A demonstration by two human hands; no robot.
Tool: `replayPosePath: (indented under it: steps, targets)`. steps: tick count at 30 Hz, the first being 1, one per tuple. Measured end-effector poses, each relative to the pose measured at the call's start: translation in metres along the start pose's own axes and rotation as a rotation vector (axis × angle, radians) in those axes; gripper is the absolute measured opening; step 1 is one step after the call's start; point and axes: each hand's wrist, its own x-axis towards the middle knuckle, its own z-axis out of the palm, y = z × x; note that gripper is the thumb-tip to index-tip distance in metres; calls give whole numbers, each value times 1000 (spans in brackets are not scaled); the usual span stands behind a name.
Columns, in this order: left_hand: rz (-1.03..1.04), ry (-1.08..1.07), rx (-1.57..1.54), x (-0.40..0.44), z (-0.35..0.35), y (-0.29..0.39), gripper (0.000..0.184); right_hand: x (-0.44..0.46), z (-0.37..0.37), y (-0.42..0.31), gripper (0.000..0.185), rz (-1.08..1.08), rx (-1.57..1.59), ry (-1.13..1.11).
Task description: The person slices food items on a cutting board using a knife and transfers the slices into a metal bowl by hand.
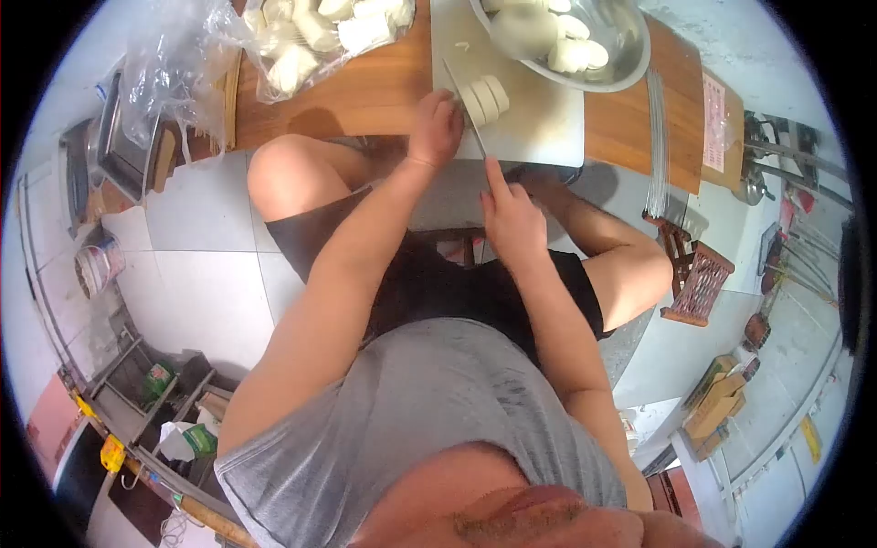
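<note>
My right hand (514,219) is wrapped round the handle of a knife (480,144), whose blade points away from me over a white cutting board (541,128). Thick, pale cream slices of food (487,99) lie against the right side of the blade. On the blade's left, my left hand (437,130) is closed, its fingers curled down close to the board. Whatever it grips is hidden beneath the fingers. Beyond the board's right side, a metal bowl (639,57) holds several pale pieces of the same look.
A clear plastic bag (274,78) with pale chunks lies on the wooden table (365,91) at left. Thin skewer-like sticks (657,146) lie bundled on the right. A small folding stool (699,283) stands on the right of the floor, shelving (137,384) at lower left.
</note>
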Motion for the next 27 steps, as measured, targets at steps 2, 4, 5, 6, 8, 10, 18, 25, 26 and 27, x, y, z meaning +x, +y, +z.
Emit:
replayPosePath:
  steps: [2, 4, 5, 6, 8, 10, 18, 25, 26, 27]
  targets:
    - [15, 20, -6, -5, 4, -5, 25, -20, -2, 4, 57, 51, 8, -80]
    - [9, 27, -2, -2, 5, -5, 25, -11, 4, 6, 57, 11, 11, -22]
    - [5, 23, -4, -4, 4, -1, 25, -7, 8, 5, 57, -1, 15, 6]
    - [-1, 10, -13, -6, 2, 0, 25, 5, 5, 1, 58, 4, 2, -18]
    - [-2, -3, -29, 0, -2, 2, 26, 8, 9, -1, 58, -10, 7, 20]
    - [22, 23, -30, -1, 1, -3, 27, 5, 12, 2, 58, -13, 7, 38]
    - [32, 31, 0, -5, 5, -9, 28, 11, 31, 7, 60, -18, -37, 53]
    - [40, 75, 19, -7, 8, -6, 25, -21, 28, 19, 57, 20, -24, -26]
    - [46, 81, 27, -5, 9, -6, 24, -12, 30, 20, 57, -3, -31, 13]
    - [24, 54, 25, -8, 8, -3, 24, -2, 32, 19, 57, -19, -36, 45]
